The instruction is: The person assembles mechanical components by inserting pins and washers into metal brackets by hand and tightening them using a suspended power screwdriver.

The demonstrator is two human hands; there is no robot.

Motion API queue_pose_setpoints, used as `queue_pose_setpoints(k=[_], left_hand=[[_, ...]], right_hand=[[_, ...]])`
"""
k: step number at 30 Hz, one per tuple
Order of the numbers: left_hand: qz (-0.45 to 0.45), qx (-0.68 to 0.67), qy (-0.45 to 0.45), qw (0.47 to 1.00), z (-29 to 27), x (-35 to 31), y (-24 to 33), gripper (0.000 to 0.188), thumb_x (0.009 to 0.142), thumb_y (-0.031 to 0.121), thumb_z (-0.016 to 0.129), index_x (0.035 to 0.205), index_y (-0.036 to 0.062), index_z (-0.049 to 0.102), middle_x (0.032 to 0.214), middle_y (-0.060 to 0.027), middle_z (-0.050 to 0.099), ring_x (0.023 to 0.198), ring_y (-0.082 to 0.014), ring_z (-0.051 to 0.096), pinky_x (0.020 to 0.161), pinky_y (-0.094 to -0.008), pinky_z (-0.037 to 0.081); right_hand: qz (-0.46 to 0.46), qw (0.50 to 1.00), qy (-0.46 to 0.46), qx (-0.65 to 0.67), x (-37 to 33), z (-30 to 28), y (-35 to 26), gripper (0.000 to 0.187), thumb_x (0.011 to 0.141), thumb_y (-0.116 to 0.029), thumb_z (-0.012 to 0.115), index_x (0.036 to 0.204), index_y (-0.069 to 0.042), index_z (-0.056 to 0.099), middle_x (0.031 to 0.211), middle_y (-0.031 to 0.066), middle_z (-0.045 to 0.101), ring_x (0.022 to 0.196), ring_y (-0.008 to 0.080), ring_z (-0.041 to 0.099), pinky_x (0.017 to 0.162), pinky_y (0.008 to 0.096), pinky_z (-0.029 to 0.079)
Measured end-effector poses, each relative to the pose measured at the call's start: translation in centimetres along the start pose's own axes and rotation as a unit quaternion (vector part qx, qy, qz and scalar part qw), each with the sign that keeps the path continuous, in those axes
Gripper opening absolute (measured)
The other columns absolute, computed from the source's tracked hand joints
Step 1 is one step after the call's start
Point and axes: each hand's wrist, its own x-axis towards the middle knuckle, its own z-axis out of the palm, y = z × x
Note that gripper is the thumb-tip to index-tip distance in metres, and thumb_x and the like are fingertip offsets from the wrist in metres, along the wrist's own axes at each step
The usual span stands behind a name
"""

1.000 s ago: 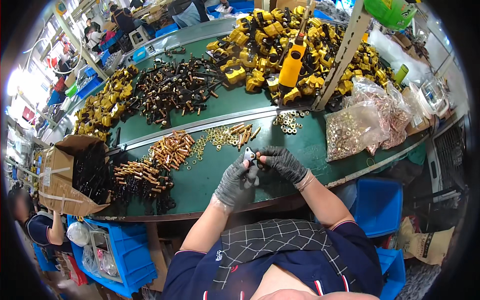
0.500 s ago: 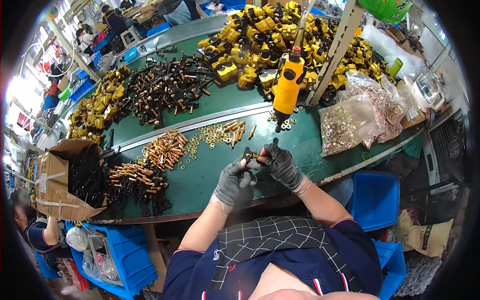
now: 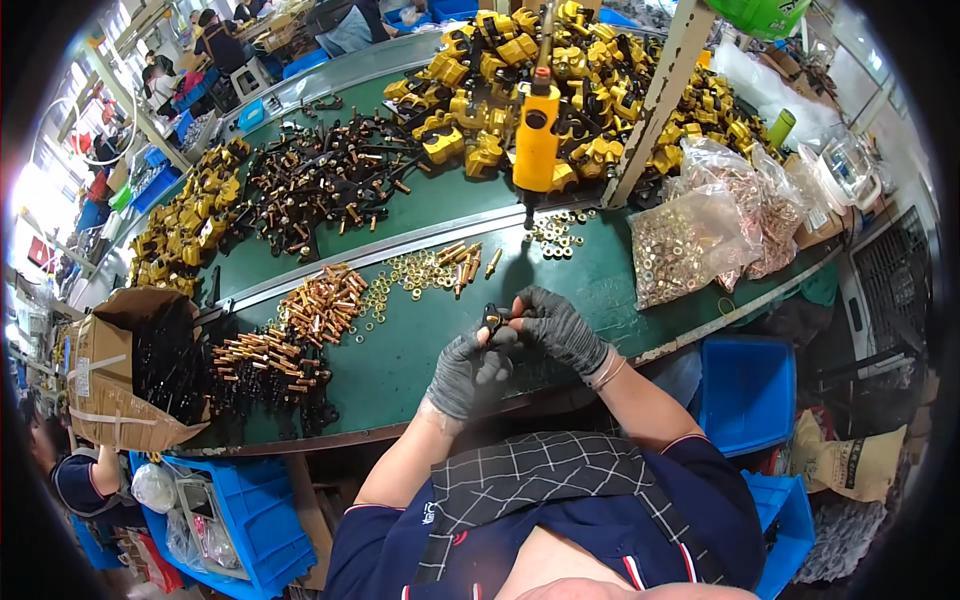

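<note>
My left hand (image 3: 460, 374), in a grey glove with bare fingertips, pinches a small black part (image 3: 492, 316) with a brass-coloured spot on it. Close on its right side, my right hand (image 3: 562, 330), gloved the same way, has thumb and forefinger closed at the part; what lies between those fingertips is too small to make out. Beyond the hands hangs a yellow power screwdriver (image 3: 537, 140), its dark tip pointing down. Several copper-coloured pins (image 3: 322, 302) and brass rings (image 3: 416, 272) lie loose on the green table (image 3: 400, 370).
Yellow housings (image 3: 490, 100) are heaped at the back, beside black parts with pins (image 3: 325, 175). An open carton (image 3: 115, 370) of black pieces stands left. Bags of rings (image 3: 690, 245) lie right of a metal post (image 3: 660, 110). A blue bin (image 3: 745, 395) sits below the table edge.
The yellow screwdriver has swung left and away from my hands. Both hands stay together at the black part, and my right fingertips have come slightly lower and closer to it.
</note>
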Motion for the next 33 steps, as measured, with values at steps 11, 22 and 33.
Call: queue_pose_setpoints(k=[11, 22, 33], left_hand=[[0.035, 0.129, 0.098, 0.986, -1.6, 3.9, 1.7, 0.025, 0.092, 0.011, 0.05, 0.113, -0.0015, 0.056, 0.108, -0.0224, 0.065, 0.052, -0.0101, 0.054, 0.047, -0.0205, 0.048], [0.056, 0.264, 0.128, 0.955, -3.2, 4.5, 0.7, 0.023, 0.094, 0.01, 0.051, 0.114, 0.005, 0.063, 0.078, -0.0038, 0.065, 0.049, -0.0089, 0.051, 0.044, -0.0218, 0.039], [0.073, 0.337, 0.181, 0.921, -2.0, 5.0, 0.6, 0.024, 0.093, 0.007, 0.053, 0.115, 0.0046, 0.063, 0.102, -0.002, 0.067, 0.083, -0.009, 0.061, 0.064, -0.021, 0.048]], right_hand=[[-0.019, 0.705, 0.166, -0.689, 6.4, -11.7, 0.9, 0.028, 0.086, -0.029, 0.063, 0.106, -0.009, 0.065, 0.106, 0.013, 0.064, 0.101, 0.0296, 0.061, 0.089, 0.0398, 0.048], [-0.225, 0.89, -0.059, -0.393, 4.0, -1.8, -1.4, 0.014, 0.084, -0.016, 0.064, 0.096, -0.008, 0.066, 0.087, 0.0113, 0.065, 0.082, 0.0309, 0.064, 0.075, 0.0381, 0.053], [-0.291, 0.72, -0.172, -0.606, 5.4, -1.5, -3.0, 0.011, 0.082, -0.02, 0.059, 0.091, -0.012, 0.061, 0.085, 0.0095, 0.059, 0.078, 0.0281, 0.064, 0.063, 0.0389, 0.052]])
